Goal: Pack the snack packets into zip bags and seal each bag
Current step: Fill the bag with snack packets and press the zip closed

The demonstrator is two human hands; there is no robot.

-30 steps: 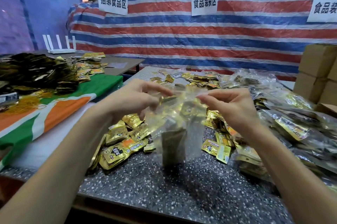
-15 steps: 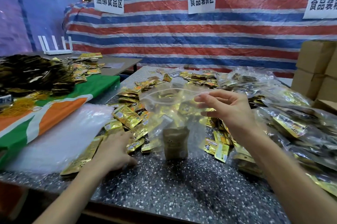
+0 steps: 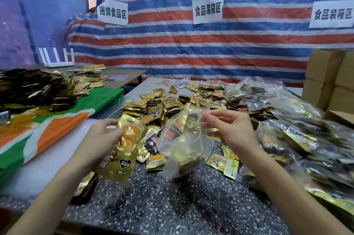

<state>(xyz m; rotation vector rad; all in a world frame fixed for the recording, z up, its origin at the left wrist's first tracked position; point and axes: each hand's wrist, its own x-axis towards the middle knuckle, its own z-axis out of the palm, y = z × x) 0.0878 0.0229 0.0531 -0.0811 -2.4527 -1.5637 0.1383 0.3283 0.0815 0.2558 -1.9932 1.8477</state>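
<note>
My right hand point(image 3: 229, 128) pinches the open rim of a clear zip bag point(image 3: 183, 144), which hangs above the speckled table point(image 3: 191, 206) with snack packets inside at its bottom. My left hand point(image 3: 104, 135) grips a gold snack packet point(image 3: 125, 148), lifted just left of the bag's mouth; it looks like more than one packet stacked. A heap of loose gold packets point(image 3: 168, 104) lies on the table behind the bag.
Filled clear bags point(image 3: 298, 139) pile up on the right. Cardboard boxes point(image 3: 329, 79) stand at the far right. A green, orange and white cloth point(image 3: 47, 125) covers the left table, with dark packets point(image 3: 32, 89) and rubber bands point(image 3: 21, 120). A striped tarp hangs behind.
My left hand let go of the bag, reached down to the loose packets on the left, and has now lifted a gold packet up beside the bag. My right hand kept holding the bag's rim.
</note>
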